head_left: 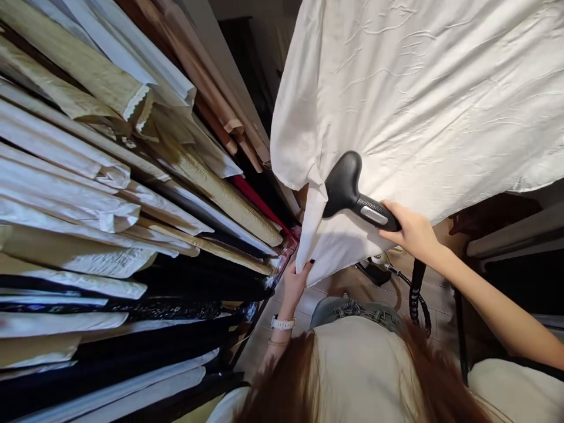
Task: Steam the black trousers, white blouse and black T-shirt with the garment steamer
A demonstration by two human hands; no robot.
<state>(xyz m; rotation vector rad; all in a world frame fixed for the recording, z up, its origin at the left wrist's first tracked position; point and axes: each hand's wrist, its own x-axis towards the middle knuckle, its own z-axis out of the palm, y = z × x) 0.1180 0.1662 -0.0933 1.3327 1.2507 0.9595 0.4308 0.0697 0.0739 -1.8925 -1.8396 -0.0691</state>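
Observation:
A large white cloth point(423, 94), creased in its upper part, hangs in front of me. My right hand point(412, 230) is wrapped round the handle of a black garment steamer head point(346, 182). The wide end of the steamer lies against the cloth close to its left edge. Lower down, my left hand point(296, 279) pinches the bottom corner of the cloth between thumb and fingers. A fold of the cloth runs up from that hand to the steamer's left side. Part of the steamer's face is hidden against the fabric.
Hanging garments in white, beige and dark colours point(176, 176) crowd the left side. Below the cloth, a black ribbed hose point(415, 296) hangs near a dark base on the tiled floor point(440, 317). More dark and pale fabric point(520, 235) is at the right.

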